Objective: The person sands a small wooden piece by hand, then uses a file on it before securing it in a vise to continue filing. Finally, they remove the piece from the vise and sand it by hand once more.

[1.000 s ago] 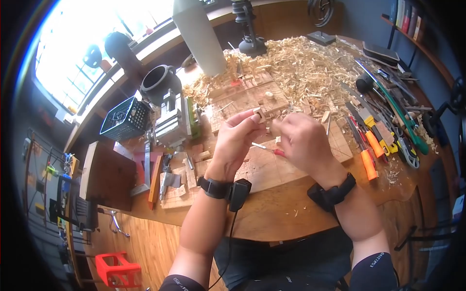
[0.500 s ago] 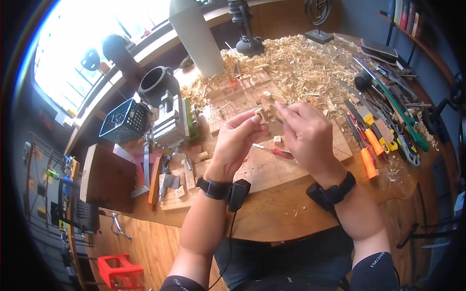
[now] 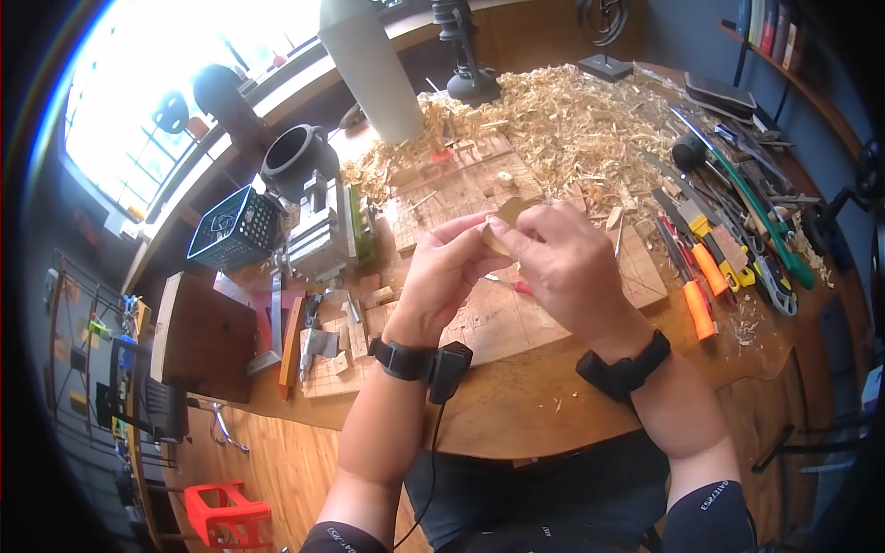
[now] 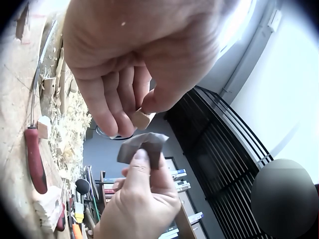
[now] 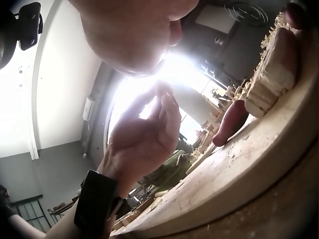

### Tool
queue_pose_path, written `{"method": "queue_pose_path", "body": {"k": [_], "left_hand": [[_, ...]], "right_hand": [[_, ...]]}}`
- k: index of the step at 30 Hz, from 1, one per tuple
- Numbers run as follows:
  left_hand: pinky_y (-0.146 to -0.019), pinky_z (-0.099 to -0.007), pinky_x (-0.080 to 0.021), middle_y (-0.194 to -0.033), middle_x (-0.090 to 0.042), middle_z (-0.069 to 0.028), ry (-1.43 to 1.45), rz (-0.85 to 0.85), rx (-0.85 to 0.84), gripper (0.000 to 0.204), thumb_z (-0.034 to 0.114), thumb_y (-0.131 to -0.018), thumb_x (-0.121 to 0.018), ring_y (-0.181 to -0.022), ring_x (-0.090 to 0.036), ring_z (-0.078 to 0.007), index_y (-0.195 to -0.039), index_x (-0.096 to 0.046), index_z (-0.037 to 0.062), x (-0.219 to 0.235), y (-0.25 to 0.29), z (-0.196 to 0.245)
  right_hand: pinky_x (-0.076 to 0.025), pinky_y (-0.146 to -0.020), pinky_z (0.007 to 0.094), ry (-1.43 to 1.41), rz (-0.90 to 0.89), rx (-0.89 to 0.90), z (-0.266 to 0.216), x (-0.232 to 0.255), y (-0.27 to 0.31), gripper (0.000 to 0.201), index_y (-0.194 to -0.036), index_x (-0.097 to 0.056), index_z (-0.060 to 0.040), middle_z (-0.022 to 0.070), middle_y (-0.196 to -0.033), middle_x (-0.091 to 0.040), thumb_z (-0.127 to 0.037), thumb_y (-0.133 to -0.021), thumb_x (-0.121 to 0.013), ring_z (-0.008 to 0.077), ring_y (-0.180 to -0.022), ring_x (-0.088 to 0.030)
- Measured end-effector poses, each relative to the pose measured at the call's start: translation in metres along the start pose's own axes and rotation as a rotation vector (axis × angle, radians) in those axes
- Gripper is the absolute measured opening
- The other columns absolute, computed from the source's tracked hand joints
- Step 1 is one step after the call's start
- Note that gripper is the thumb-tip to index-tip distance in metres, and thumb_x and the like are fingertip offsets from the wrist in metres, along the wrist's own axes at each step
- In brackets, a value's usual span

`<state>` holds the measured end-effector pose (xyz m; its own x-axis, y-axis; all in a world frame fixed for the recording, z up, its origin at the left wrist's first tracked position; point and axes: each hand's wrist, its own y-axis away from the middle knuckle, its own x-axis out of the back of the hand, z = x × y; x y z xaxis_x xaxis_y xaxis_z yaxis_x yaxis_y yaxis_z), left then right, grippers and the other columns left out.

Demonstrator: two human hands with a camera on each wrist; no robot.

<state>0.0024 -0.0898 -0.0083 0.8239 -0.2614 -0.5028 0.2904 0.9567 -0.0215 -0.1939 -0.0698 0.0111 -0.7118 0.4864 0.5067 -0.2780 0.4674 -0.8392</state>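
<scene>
Above the workboard [image 3: 553, 323], my left hand [image 3: 442, 267] pinches a small pale wooden piece [image 4: 141, 119] between thumb and fingertips. My right hand [image 3: 572, 263] holds a folded sheet of sandpaper [image 4: 144, 145], thumb laid over it. In the head view the tan sandpaper [image 3: 513, 214] shows between both hands, right at the wooden piece, which is mostly hidden there by the fingers. A red-handled carving tool [image 4: 35, 159] lies on the board below the hands, its handle near a small wood block [image 4: 44, 127].
Wood shavings [image 3: 590, 120] heap at the back. Orange-handled tools [image 3: 701, 309], files and saws crowd the right side. A metal vise [image 3: 318, 235], a dark plastic basket [image 3: 230, 226] and a wooden box [image 3: 203, 332] stand left. A tall pale cylinder [image 3: 373, 78] rises behind the board.
My right hand has swung left and in against my left hand, bringing the sandpaper up to the small wooden piece. My left hand has stayed nearly in place, still pinching the piece.
</scene>
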Motion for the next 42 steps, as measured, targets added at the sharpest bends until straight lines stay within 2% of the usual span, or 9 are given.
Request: {"method": "queue_pose_path", "body": {"k": [3, 6, 10, 12, 16, 21, 26, 36, 42], "left_hand": [[-0.089, -0.036, -0.063, -0.111, -0.073, -0.0169, -0.04, 0.069, 0.0, 0.034, 0.007, -0.102, -0.06, -0.094, -0.074, -0.023, -0.13, -0.061, -0.0103, 0.001, 0.001, 0.003], [-0.089, -0.036, -0.063, -0.111, -0.073, -0.0168, -0.001, -0.024, 0.028, 0.032, 0.007, -0.102, -0.059, -0.094, -0.074, -0.0233, -0.128, -0.061, -0.0101, 0.005, 0.0, 0.005], [-0.088, -0.0358, -0.063, -0.111, -0.073, -0.0168, 0.054, 0.045, 0.008, 0.031, 0.008, -0.102, -0.059, -0.093, -0.074, -0.023, -0.128, -0.062, -0.0094, 0.0, 0.001, 0.0], [-0.088, -0.0357, -0.063, -0.111, -0.073, -0.0167, 0.07, 0.086, 0.0, 0.031, 0.008, -0.103, -0.058, -0.093, -0.074, -0.0229, -0.128, -0.062, -0.0091, 0.001, 0.0, 0.001], [-0.089, -0.0351, -0.062, -0.113, -0.073, -0.0172, 0.0, -0.025, 0.05, 0.032, 0.009, -0.103, -0.06, -0.095, -0.074, -0.0222, -0.13, -0.061, -0.0088, 0.006, 0.0, 0.004], [-0.088, -0.0345, -0.062, -0.115, -0.072, -0.0168, -0.025, 0.001, 0.028, 0.034, 0.01, -0.104, -0.061, -0.095, -0.074, -0.0216, -0.132, -0.06, -0.0085, -0.003, 0.003, 0.005], [-0.089, -0.0339, -0.062, -0.115, -0.072, -0.0139, 0.053, -0.021, 0.023, 0.033, 0.011, -0.104, -0.063, -0.097, -0.072, -0.0194, -0.131, -0.062, -0.0069, -0.003, 0.001, 0.006], [-0.089, -0.033, -0.062, -0.113, -0.073, -0.0116, -0.029, -0.075, 0.035, 0.031, 0.01, -0.102, -0.065, -0.093, -0.072, -0.0173, -0.13, -0.064, -0.0052, 0.004, -0.002, 0.002], [-0.091, -0.033, -0.062, -0.115, -0.073, -0.0147, -0.125, -0.007, -0.024, 0.034, 0.007, -0.101, -0.067, -0.094, -0.073, -0.0182, -0.132, -0.061, -0.0051, -0.01, 0.001, 0.004]], "right_hand": [[-0.056, -0.069, 0.036, 0.035, -0.023, 0.005, 0.004, -0.002, 0.001, 0.026, -0.108, -0.078, -0.0051, 0.0057, -0.09, -0.064, -0.001, -0.084, -0.069, 0.0226, -0.083, -0.063], [-0.055, -0.066, 0.0359, 0.082, -0.007, -0.075, 0.011, 0.0, 0.001, 0.032, -0.111, -0.079, -0.0075, 0.0039, -0.087, -0.063, 0.0, -0.081, -0.07, 0.0225, -0.08, -0.062], [-0.056, -0.066, 0.0343, -0.029, 0.054, 0.062, 0.003, -0.001, -0.002, 0.032, -0.11, -0.079, -0.0096, 0.003, -0.084, -0.061, 0.0, -0.08, -0.071, 0.0204, -0.078, -0.062], [-0.056, -0.067, 0.034, -0.041, -0.044, 0.117, 0.003, -0.002, -0.001, 0.034, -0.11, -0.079, -0.0106, 0.0026, -0.084, -0.061, 0.0, -0.078, -0.072, 0.0196, -0.079, -0.063], [-0.056, -0.067, 0.0359, 0.079, 0.009, -0.112, 0.016, -0.002, 0.002, 0.036, -0.11, -0.079, -0.0092, 0.0027, -0.086, -0.061, 0.0, -0.076, -0.073, 0.0213, -0.08, -0.063], [-0.056, -0.071, 0.037, -0.114, 0.023, 0.057, 0.006, -0.003, 0.0, 0.043, -0.114, -0.078, -0.008, 0.0047, -0.088, -0.061, 0.003, -0.073, -0.073, 0.0242, -0.082, -0.063], [-0.056, -0.077, 0.038, -0.094, -0.099, -0.015, 0.006, -0.003, 0.0, 0.044, -0.117, -0.077, -0.0067, 0.0068, -0.093, -0.061, 0.004, -0.074, -0.073, 0.0254, -0.087, -0.063], [-0.056, -0.076, 0.0378, -0.09, -0.068, -0.02, 0.011, -0.004, 0.002, 0.039, -0.115, -0.077, -0.0054, 0.0067, -0.092, -0.064, 0.003, -0.077, -0.071, 0.0256, -0.088, -0.064], [-0.056, -0.074, 0.038, -0.033, 0.011, -0.201, 0.016, -0.004, 0.002, 0.038, -0.114, -0.077, -0.005, 0.0081, -0.091, -0.065, 0.004, -0.078, -0.07, 0.0257, -0.087, -0.065]]}}
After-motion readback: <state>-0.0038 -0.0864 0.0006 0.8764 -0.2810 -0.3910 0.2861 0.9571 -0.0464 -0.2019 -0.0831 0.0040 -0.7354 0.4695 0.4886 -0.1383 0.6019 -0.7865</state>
